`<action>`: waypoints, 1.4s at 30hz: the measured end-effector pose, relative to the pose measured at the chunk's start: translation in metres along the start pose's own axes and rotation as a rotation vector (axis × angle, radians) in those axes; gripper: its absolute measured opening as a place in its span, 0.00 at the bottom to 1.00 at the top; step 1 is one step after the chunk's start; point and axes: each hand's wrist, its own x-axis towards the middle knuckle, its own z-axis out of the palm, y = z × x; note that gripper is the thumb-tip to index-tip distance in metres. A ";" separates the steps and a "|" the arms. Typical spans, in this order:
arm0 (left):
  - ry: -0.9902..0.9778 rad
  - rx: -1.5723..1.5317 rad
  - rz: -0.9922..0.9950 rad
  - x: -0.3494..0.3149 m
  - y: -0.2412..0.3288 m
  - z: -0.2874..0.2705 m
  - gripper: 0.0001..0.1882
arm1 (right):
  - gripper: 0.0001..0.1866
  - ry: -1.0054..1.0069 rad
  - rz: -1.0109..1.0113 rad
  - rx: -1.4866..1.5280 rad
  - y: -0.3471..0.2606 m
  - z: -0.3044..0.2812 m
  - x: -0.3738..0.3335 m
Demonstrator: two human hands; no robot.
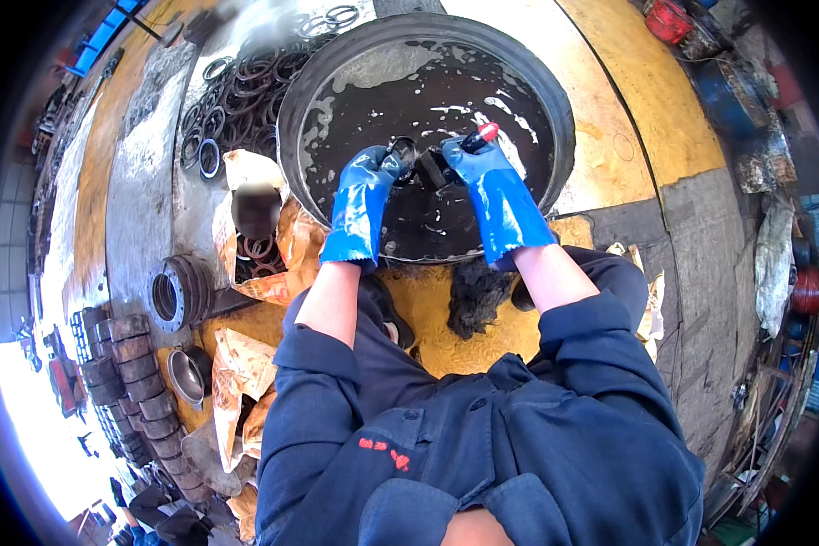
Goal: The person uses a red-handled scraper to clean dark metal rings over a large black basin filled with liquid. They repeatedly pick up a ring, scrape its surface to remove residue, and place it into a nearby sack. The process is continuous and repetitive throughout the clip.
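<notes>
Both my hands wear wet blue rubber gloves above a large round black tub [291,118] of dark liquid. My left hand [370,173] is closed round a small dark ring [404,150], its fingers partly hiding it. In my right hand [478,164] is a brush with a red-ended handle [486,133]. Its blocky black head [435,169] points toward the ring; a narrow gap seems to lie between them. Pale foam patches float on the liquid.
Left of the tub lie a heap of dark rings [237,100] and a torn paper sack [291,246] with rings inside. Nearby are larger stacked rings [177,291], a metal bowl [189,375] and stacked dark cylinders [141,373]. A black rag [475,300] lies between my feet.
</notes>
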 end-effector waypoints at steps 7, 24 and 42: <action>0.202 -0.201 0.156 -0.004 0.011 0.012 0.17 | 0.18 -0.052 0.333 -0.018 0.005 -0.021 0.006; -0.126 -0.472 -0.452 -0.006 0.023 0.012 0.20 | 0.11 -0.025 -0.463 -1.259 -0.013 0.011 -0.033; -0.046 -0.551 -0.029 -0.009 -0.017 -0.008 0.11 | 0.11 -0.136 -0.272 0.154 -0.024 0.002 -0.054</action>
